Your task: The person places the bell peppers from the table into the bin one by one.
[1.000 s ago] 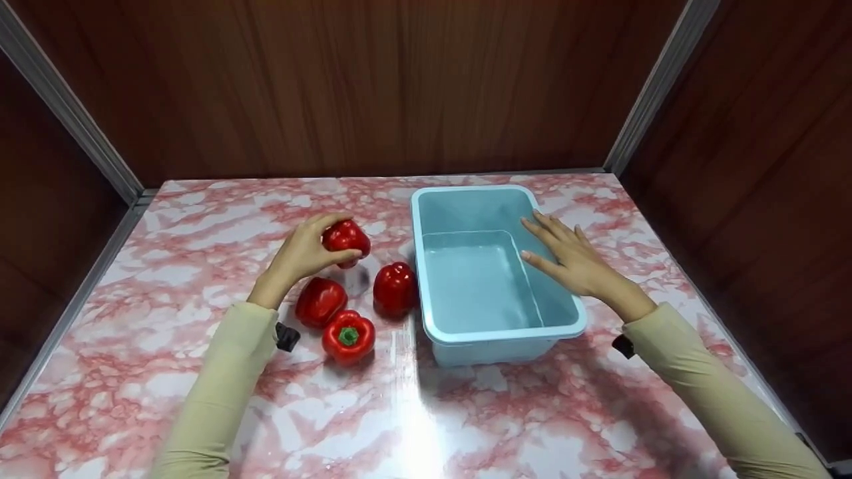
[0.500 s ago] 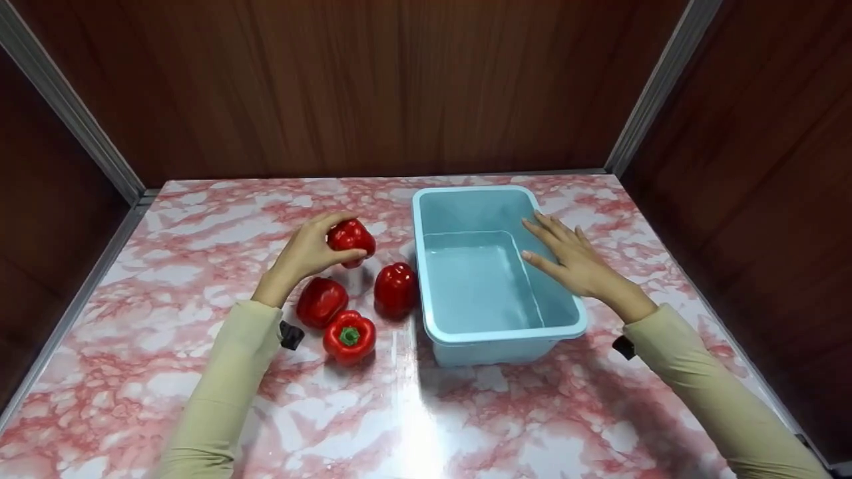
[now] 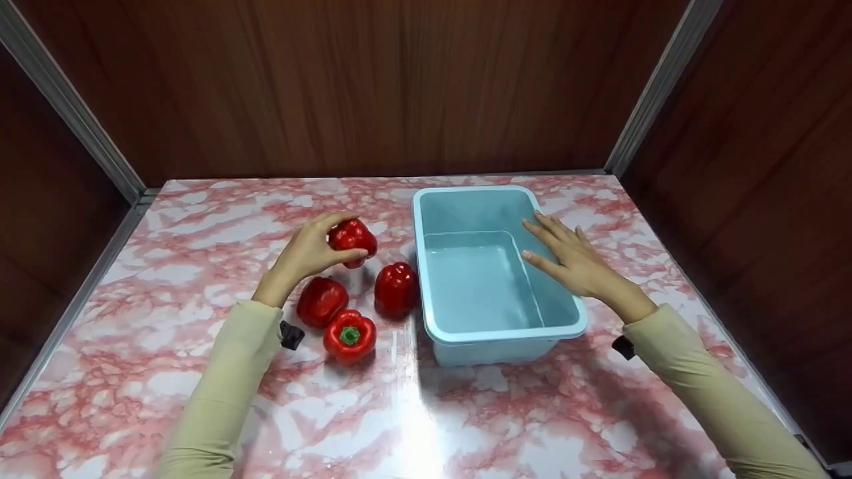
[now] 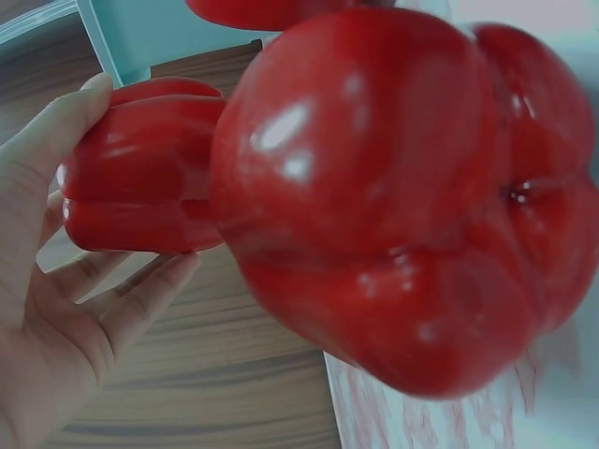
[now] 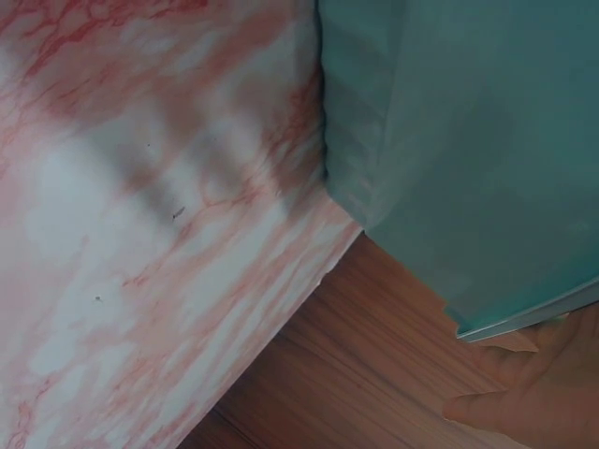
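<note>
My left hand (image 3: 306,247) grips a red bell pepper (image 3: 355,239) between thumb and fingers, raised a little above the table. The left wrist view shows this held pepper (image 4: 145,173) behind a much closer bell pepper (image 4: 365,178). Nearer my left forearm lie two more bell peppers, one on its side (image 3: 321,303) and one with its green stem (image 3: 349,336) showing. Another bell pepper (image 3: 396,291) sits beside the left wall of a light blue plastic bin (image 3: 476,286). My right hand (image 3: 574,263) is at the bin's right rim, fingers spread and fairly straight; whether it touches is unclear.
The table (image 3: 200,273) has a red and white marbled top. Dark wood panels (image 3: 373,86) with grey metal corner posts (image 3: 659,86) stand around its back and sides. Nothing lies inside the bin.
My left hand has shifted slightly to the right with the held bell pepper, mostly in the first half second. The right hand, bin and other peppers stay in place.
</note>
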{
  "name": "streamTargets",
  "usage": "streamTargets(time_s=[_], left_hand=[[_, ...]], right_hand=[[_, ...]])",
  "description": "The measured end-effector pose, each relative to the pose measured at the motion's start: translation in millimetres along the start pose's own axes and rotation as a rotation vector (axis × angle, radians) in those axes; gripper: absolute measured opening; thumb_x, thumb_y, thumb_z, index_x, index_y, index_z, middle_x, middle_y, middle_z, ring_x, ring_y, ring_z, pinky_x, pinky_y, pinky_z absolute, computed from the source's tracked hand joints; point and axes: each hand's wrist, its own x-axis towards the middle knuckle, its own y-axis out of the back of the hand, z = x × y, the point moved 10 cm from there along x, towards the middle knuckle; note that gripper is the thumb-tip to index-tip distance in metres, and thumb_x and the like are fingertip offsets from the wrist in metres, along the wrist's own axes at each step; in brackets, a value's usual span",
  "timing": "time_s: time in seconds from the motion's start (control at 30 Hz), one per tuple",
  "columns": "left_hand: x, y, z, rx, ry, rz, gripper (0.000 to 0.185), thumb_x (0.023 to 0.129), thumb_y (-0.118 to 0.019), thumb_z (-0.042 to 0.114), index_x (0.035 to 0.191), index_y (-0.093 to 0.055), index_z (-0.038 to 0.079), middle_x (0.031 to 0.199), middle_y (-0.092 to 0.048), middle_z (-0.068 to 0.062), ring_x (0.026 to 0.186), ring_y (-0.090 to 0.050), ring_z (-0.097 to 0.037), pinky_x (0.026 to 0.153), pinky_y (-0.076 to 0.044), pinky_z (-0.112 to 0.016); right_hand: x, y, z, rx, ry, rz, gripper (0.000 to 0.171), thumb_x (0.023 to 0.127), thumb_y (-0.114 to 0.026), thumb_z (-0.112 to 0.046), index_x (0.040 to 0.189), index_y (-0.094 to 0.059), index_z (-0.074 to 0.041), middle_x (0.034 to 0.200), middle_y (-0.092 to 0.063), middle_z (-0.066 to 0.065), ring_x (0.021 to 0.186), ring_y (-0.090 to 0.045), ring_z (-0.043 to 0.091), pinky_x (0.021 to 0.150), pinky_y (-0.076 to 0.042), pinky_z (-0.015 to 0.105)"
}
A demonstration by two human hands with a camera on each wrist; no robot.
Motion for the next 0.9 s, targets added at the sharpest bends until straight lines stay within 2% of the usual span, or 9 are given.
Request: streamTargets(time_s=[0.3, 0.5, 0.9], left_hand=[[-0.6, 0.1, -2.0, -0.020, 0.025, 0.006, 0.070, 0.070, -0.074, 0.054, 0.131, -0.051, 0.030, 0.136, -0.048, -0.005, 0.119, -0.049, -0.027, 0.091, -0.046, -0.049], [-0.1, -0.7, -3.1, -0.031, 0.038, 0.001, 0.071, 0.069, -0.074, 0.055, 0.131, -0.050, 0.030, 0.136, -0.048, -0.005, 0.119, -0.049, -0.026, 0.091, -0.047, -0.048], [1.9, -1.0, -0.8, -0.051, 0.038, -0.006, 0.071, 0.070, -0.073, 0.055, 0.133, -0.048, 0.031, 0.136, -0.047, -0.003, 0.120, -0.048, -0.025, 0.092, -0.047, -0.047]], right_hand=[[0.6, -0.6, 0.9, -0.005, 0.001, 0.001, 0.060, 0.093, -0.041, -0.054, 0.146, -0.024, -0.033, 0.156, -0.011, 0.001, 0.143, -0.003, 0.029, 0.107, 0.003, 0.064], [0.7, -0.4, -0.6, -0.008, 0.017, -0.002, 0.061, 0.094, -0.040, -0.053, 0.147, -0.024, -0.028, 0.156, -0.011, 0.004, 0.142, -0.004, 0.032, 0.106, 0.002, 0.066], [0.9, 0.1, 0.0, -0.002, 0.013, 0.002, 0.061, 0.094, -0.041, -0.053, 0.147, -0.024, -0.030, 0.156, -0.012, 0.004, 0.142, -0.004, 0.032, 0.106, 0.003, 0.065]])
